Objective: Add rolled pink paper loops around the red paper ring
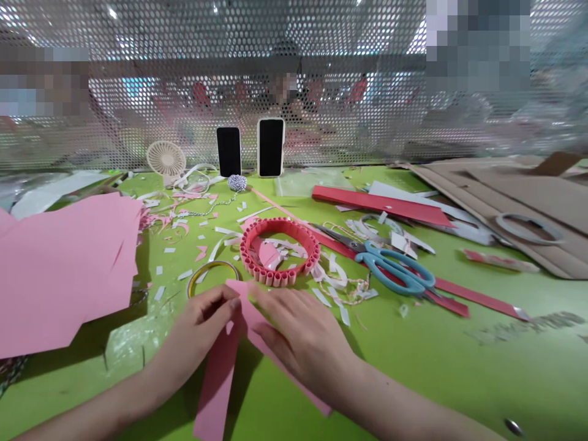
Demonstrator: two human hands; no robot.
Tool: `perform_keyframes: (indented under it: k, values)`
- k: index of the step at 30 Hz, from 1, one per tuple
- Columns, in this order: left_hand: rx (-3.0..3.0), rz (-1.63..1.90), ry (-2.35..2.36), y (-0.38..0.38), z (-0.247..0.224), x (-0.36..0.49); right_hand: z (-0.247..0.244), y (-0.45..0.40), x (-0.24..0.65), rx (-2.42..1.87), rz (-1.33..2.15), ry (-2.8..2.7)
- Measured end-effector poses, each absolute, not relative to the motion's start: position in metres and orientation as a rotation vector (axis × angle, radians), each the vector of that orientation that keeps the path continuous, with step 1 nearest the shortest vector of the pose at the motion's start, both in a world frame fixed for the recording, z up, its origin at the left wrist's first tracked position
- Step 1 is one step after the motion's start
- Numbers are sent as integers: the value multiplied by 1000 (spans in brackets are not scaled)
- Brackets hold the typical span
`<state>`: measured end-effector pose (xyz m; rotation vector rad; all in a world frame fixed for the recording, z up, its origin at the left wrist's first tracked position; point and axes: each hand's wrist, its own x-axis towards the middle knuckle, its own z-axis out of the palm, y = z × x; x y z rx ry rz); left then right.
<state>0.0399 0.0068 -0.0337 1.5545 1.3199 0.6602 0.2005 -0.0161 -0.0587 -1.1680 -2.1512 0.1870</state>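
A pink paper strip is folded at its top, its two lengths spreading downward like an upside-down V. My left hand is closed, pinching the strip near the fold between thumb and fingers. Over the other length lies my right hand, fingers stretched out and touching the paper, fingertips slightly blurred. Just beyond the hands sits a red paper ring edged with rolled pink paper tubes. A roll of tape lies behind my left hand. To the right, blue-handled scissors rest across red paper strips.
Pink paper sheets lie at left. Paper scraps litter the green table. Two phones and a small fan stand by a perforated metal panel. Cardboard with a tape ring lies right.
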Motion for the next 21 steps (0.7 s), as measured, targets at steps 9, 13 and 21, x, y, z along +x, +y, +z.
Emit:
perform_keyframes:
  k: [9, 13, 21]
  values:
    - [1628, 567, 1339, 6, -30, 41, -50, -7, 203, -1229, 1289, -1581]
    - [1535, 540, 1392, 8, -33, 41, -54, -6, 204, -1243, 1236, -1518]
    - [1661, 637, 1313, 8, -41, 34, -54, 1, 214, -1338, 1137, -1451]
